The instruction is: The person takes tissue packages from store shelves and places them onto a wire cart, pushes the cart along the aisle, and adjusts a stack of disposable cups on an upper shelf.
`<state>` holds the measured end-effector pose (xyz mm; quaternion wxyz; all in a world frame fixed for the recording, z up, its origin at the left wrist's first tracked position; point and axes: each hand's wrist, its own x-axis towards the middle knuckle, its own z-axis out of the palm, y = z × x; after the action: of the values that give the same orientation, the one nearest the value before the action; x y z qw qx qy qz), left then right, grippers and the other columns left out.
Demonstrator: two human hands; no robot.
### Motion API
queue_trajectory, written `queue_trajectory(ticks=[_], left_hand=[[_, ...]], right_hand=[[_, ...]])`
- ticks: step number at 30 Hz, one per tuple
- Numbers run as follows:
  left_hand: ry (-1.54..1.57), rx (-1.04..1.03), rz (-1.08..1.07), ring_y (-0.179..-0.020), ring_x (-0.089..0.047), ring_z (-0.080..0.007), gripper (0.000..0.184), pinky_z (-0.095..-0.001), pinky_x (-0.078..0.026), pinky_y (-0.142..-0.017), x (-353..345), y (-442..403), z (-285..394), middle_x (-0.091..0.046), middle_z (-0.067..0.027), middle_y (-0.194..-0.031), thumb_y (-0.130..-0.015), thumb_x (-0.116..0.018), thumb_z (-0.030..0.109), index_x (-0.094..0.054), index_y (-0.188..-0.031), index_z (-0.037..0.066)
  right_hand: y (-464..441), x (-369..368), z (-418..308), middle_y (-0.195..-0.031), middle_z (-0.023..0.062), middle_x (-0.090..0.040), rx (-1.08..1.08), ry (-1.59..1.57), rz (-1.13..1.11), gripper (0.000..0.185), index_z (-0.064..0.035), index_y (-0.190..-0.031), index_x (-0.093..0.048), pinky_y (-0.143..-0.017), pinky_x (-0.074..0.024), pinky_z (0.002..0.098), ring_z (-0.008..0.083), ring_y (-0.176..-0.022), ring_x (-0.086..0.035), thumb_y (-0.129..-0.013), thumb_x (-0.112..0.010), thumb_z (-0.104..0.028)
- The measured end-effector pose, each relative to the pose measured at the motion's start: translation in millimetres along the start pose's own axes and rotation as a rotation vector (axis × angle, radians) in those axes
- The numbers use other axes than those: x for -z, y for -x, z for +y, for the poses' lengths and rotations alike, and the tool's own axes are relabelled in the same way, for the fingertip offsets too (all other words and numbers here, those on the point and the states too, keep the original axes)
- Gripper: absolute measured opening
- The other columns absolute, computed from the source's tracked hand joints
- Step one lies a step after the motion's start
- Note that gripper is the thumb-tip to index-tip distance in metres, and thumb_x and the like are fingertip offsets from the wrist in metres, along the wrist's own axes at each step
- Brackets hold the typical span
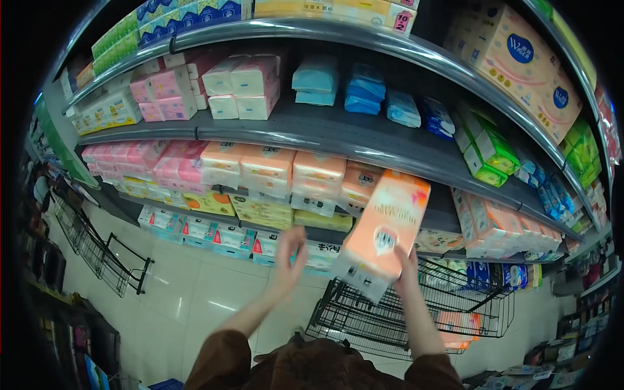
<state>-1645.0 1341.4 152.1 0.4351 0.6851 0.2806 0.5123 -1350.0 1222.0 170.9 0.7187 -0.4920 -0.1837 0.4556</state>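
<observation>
My right hand (407,268) grips the lower right edge of an orange pack of tissues (396,214) with clear plastic wrap at its near end. The pack is tilted in front of the shelves, above a black wire cart (364,312). My left hand (290,257) is raised to the left of the pack, apart from it, fingers loosely bent and holding nothing. Behind the held pack, a row of similar orange tissue packs (318,170) stands on the middle shelf.
Pink tissue packs (179,162) sit left on that shelf. Blue packs (364,90) and white-pink packs (242,88) stand above. A metal shelf rail (312,27) curves across the top. Orange packs (460,323) show at the cart's right. Another black rack (97,240) stands left on the tiles.
</observation>
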Motion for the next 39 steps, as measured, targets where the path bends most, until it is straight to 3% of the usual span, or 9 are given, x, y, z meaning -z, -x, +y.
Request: queue_trajectory(ticks=[1,5,7,10,11,14,16,26,39], left_hand=[[-0.144,-0.114,0.147,-0.111,-0.053,-0.0253,0.035,-0.0352,-0.044,-0.092,1,-47,30,-0.053,-0.0146,-0.119,-0.089,-0.057,0.003,-0.051,-0.123,0.0],[-0.466,-0.585,0.179,-0.119,-0.048,-0.0376,0.033,-0.0436,-0.04,-0.101,-1,-221,80,-0.051,-0.0178,-0.126,-0.09,-0.057,0.009,-0.054,-0.122,-0.001],[-0.698,-0.603,0.171,-0.124,-0.046,-0.0377,0.035,-0.0473,-0.037,-0.105,-8,-281,68,-0.05,-0.0178,-0.131,-0.092,-0.057,0.017,-0.054,-0.124,0.004],[-1.045,-0.693,0.273,-0.125,-0.046,-0.0369,0.036,-0.0489,-0.034,-0.108,-22,-322,27,-0.047,-0.0179,-0.136,-0.094,-0.054,0.023,-0.055,-0.126,0.007],[-1.15,-0.644,0.3,-0.127,-0.046,-0.0362,0.038,-0.0503,-0.031,-0.111,-28,-322,18,-0.047,-0.0163,-0.139,-0.094,-0.053,0.026,-0.055,-0.129,0.011],[-1.065,-0.684,0.234,-0.125,-0.047,-0.0355,0.038,-0.0488,-0.033,-0.11,-25,-326,16,-0.048,-0.0145,-0.139,-0.092,-0.054,0.025,-0.056,-0.127,0.012],[-0.986,-0.673,0.261,-0.117,-0.053,-0.0344,0.034,-0.045,-0.041,-0.102,-27,-326,11,-0.053,-0.0126,-0.134,-0.088,-0.057,0.021,-0.059,-0.12,0.009],[-0.865,-0.765,0.364,-0.098,-0.061,-0.029,0.024,-0.037,-0.052,-0.082,-22,-336,-14,-0.061,-0.0089,-0.117,-0.078,-0.063,0.015,-0.062,-0.1,0.007],[-0.887,-0.726,0.394,-0.095,-0.062,-0.026,0.02,-0.038,-0.054,-0.076,-26,-328,-10,-0.062,-0.0063,-0.11,-0.076,-0.064,0.017,-0.063,-0.094,0.01]], right_hand=[[-30,-2,-9,-0.135,0.0128,-0.052,0.022,-0.062,-0.072,0.056,-0.0057,-0.142,-0.037,-0.1,-0.0481,0.0385,0.0251,-0.122,-0.054,-0.092,-0.062,-0.011],[-127,-9,-9,-0.141,0.0114,-0.048,0.147,0.01,-0.136,0.063,-0.0063,-0.149,-0.031,-0.108,-0.0359,0.0359,0.022,-0.129,-0.047,-0.095,-0.061,-0.016],[-157,-12,11,-0.142,0.0111,-0.048,0.314,0.381,-0.12,0.063,-0.006,-0.15,-0.03,-0.11,-0.032,0.0345,0.0215,-0.13,-0.045,-0.096,-0.06,-0.017],[-175,-16,14,-0.143,0.0103,-0.046,0.256,0.467,-0.162,0.066,-0.0057,-0.151,-0.029,-0.11,-0.0314,0.0335,0.0209,-0.132,-0.043,-0.095,-0.062,-0.018],[-205,6,30,-0.143,0.0085,-0.046,0.394,0.521,-0.281,0.069,-0.0067,-0.15,-0.031,-0.109,-0.0322,0.0338,0.0203,-0.132,-0.043,-0.094,-0.064,-0.03],[-254,46,10,-0.143,0.0074,-0.045,0.147,0.042,-0.212,0.061,-0.0077,-0.145,-0.037,-0.108,-0.0345,0.0373,0.022,-0.13,-0.045,-0.098,-0.053,-0.042],[-294,47,-6,-0.138,0.0067,-0.049,0.142,0.184,0.012,0.06,-0.0103,-0.14,-0.044,-0.105,-0.038,0.0392,0.022,-0.126,-0.048,-0.097,-0.048,-0.053],[-436,29,6,-0.129,0.0068,-0.056,0.021,0.171,0.087,0.055,-0.0097,-0.135,-0.048,-0.103,-0.0399,0.0396,0.021,-0.121,-0.053,-0.097,-0.051,-0.049],[-372,27,6,-0.124,0.0073,-0.059,0.071,0.001,0.118,0.052,-0.0087,-0.134,-0.049,-0.102,-0.0405,0.039,0.0209,-0.118,-0.055,-0.097,-0.053,-0.046]])
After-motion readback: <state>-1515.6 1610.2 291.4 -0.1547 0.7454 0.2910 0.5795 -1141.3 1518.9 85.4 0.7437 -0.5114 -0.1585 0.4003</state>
